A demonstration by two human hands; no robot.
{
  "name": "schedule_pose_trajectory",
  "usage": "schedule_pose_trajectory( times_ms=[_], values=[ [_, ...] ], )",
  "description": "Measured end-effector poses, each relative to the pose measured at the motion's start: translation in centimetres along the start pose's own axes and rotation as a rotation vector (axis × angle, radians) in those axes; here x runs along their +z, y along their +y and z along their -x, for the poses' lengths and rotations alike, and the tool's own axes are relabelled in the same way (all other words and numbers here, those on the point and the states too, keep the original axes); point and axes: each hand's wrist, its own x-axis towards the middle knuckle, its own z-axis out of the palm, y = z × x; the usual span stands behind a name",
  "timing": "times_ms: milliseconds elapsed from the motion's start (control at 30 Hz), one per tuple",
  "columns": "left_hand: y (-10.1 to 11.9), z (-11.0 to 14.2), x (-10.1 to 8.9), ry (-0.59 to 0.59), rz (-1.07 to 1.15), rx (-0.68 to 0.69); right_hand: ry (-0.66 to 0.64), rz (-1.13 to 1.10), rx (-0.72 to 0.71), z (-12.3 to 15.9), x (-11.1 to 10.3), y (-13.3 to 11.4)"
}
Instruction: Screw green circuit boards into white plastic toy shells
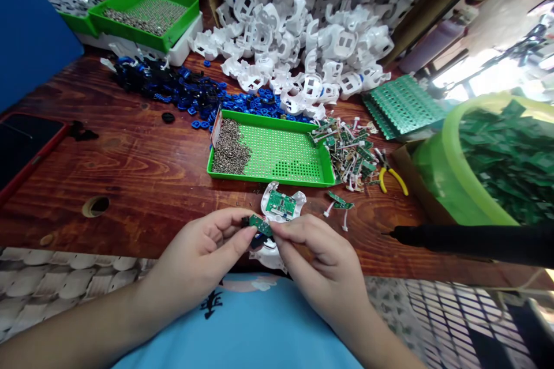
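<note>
Between my two hands is a small green circuit board, held up near the table's front edge. My left hand pinches its left end, where a small black part shows by the fingertips. The right end is pinched by the thumb and fingers of my right hand. Just behind and below the held board lies a white plastic shell with a larger green circuit board seated in it. Another white shell piece is partly hidden under my hands, with something dark blue beside it.
A green tray holds a heap of small screws. Right of it lie wired boards, yellow-handled pliers and a tub of boards. A black screwdriver-like tool juts in. White shells and blue parts lie behind.
</note>
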Motion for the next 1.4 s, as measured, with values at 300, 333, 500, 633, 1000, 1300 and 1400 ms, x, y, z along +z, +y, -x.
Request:
schedule_pose_trajectory(
  times_ms=[300, 333, 500, 633, 1000, 1300, 1400],
  values=[
    [-0.2, 0.1, 0.1, 0.072, -0.004, 0.028, 0.008, -0.033, 0.059, -0.3, 0.2, -0.3],
    [-0.2, 0.1, 0.1, 0.070, 0.002, 0.014, 0.011, -0.036, 0.070, -0.4, 0.2, -0.4],
    [-0.4, 0.0, 0.0, 0.075, 0.028, -0.014, -0.008, -0.044, 0.132, -0.7, 0.0, -0.5],
    [-0.3, -0.3, 0.1, 0.067, 0.054, -0.012, -0.032, -0.029, 0.118, -0.5, -0.1, -0.2],
    [0.5, -0.1, 0.3, -0.029, 0.052, 0.099, 0.035, 0.398, -0.177, 0.6, 1.1, -0.3],
    [0.6, 0.5, 0.1, -0.017, -0.139, 0.188, 0.003, 0.359, -0.194, 0.8, 1.2, 0.1],
    [0.6, 0.5, 0.1, -0.033, -0.179, 0.184, -0.023, 0.359, -0.190, 0.8, 1.2, 0.1]
  ],
)
